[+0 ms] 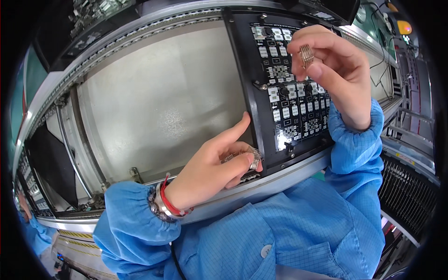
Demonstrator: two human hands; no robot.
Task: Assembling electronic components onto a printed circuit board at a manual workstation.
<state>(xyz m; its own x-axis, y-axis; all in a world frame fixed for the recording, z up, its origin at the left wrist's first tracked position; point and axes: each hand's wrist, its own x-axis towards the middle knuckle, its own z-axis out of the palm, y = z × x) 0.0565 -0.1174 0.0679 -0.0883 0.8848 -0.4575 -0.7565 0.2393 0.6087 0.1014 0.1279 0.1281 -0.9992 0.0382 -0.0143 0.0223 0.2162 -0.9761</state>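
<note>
Over white-studded black circuit board (292,100), pinches finned silver-metal piece (306,54) in right hand (339,60); leftward, cups similar pieces (255,158) in half-curled left hand (212,163)

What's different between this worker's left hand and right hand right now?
The left hand cradles several small metal pieces, while the right hand pinches a ribbed metal piece. The left is by the edge of the black frame; the right is over the circuit boards. The left wears a red string; the right shows none. Both are ungloved and emerge from blue sleeves.
</note>
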